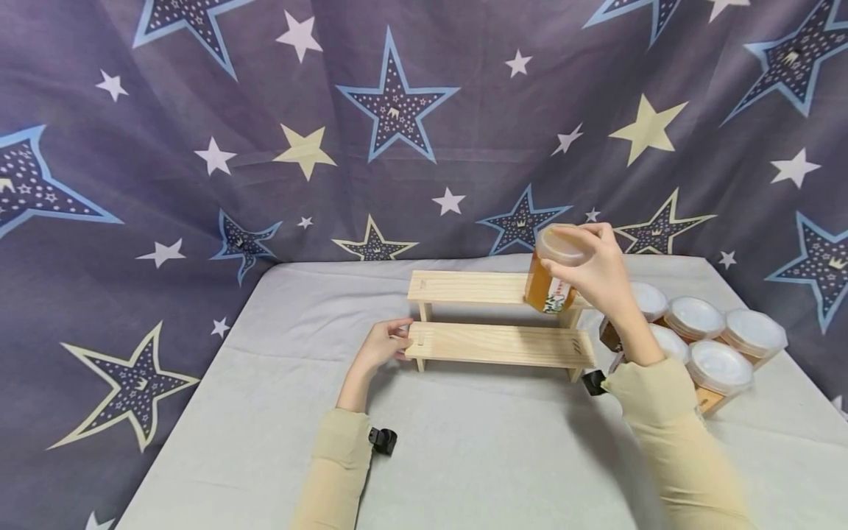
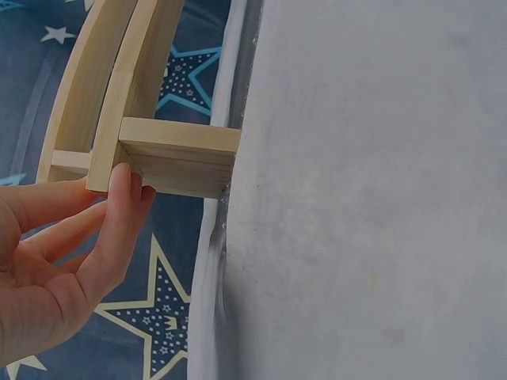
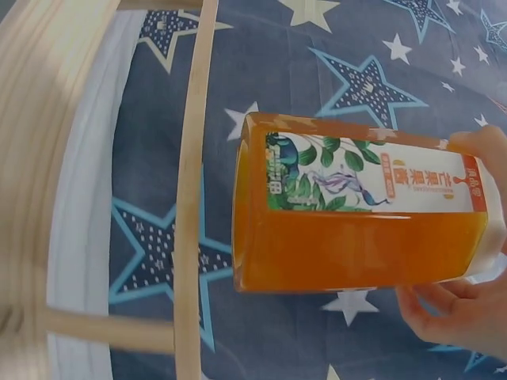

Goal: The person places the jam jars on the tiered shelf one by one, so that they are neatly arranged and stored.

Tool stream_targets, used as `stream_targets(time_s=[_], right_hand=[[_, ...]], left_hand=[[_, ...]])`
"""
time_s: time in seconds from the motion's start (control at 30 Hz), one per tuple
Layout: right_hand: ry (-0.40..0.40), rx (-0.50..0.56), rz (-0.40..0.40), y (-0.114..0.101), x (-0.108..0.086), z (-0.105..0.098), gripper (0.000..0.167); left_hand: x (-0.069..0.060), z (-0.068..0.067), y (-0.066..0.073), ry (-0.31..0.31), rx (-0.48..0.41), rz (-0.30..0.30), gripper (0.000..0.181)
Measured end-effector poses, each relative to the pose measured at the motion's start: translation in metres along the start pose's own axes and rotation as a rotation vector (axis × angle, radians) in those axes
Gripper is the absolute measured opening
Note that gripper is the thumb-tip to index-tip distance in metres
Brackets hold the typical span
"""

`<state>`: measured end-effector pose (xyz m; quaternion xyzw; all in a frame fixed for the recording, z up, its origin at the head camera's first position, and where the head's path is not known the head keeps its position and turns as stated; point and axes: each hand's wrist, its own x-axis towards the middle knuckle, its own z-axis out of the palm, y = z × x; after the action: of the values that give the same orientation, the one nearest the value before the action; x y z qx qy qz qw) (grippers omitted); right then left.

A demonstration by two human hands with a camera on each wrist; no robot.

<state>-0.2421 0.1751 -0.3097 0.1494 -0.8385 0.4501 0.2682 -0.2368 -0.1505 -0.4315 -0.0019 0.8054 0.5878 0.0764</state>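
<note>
A jar (image 1: 539,285) of orange jam with a whitish lid hangs from my right hand (image 1: 601,271), whose fingers and thumb grip it around the lid. In the head view the jar is near the right part of the upper step of a two-step wooden rack (image 1: 490,344). Leaves and a bird decorate its label (image 3: 356,174) in the right wrist view, where a gap shows between jar base and board edge. My left hand (image 1: 384,343) pinches the left end of the lower step; the left wrist view shows thumb and fingers (image 2: 119,202) at the board's corner.
Several lidded jars (image 1: 718,366) stand grouped on the right side of the table, beside my right forearm. Light grey cloth (image 1: 490,442) covers the table. A star-patterned curtain (image 1: 464,125) hangs behind and to both sides.
</note>
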Motion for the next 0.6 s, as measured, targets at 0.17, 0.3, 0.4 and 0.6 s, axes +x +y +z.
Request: stream_targets(time_s=[0.17, 0.3, 0.4, 0.6], right_hand=[[-0.017, 0.034, -0.001, -0.006, 0.007, 0.015, 0.048], [-0.032, 0.057, -0.003, -0.012, 0.013, 0.029, 0.048], [-0.039, 0.067, -0.005, -0.016, 0.016, 0.041, 0.047], [-0.061, 0.100, -0.004, -0.027, 0.020, 0.062, 0.048]], left_hand=[[0.005, -0.002, -0.006, -0.020, -0.017, 0.055, 0.043], [0.001, -0.002, 0.001, -0.004, 0.003, 0.005, 0.043], [0.000, -0.001, 0.005, -0.009, 0.004, -0.005, 0.044], [-0.001, 0.000, 0.005, -0.017, -0.001, -0.007, 0.045]])
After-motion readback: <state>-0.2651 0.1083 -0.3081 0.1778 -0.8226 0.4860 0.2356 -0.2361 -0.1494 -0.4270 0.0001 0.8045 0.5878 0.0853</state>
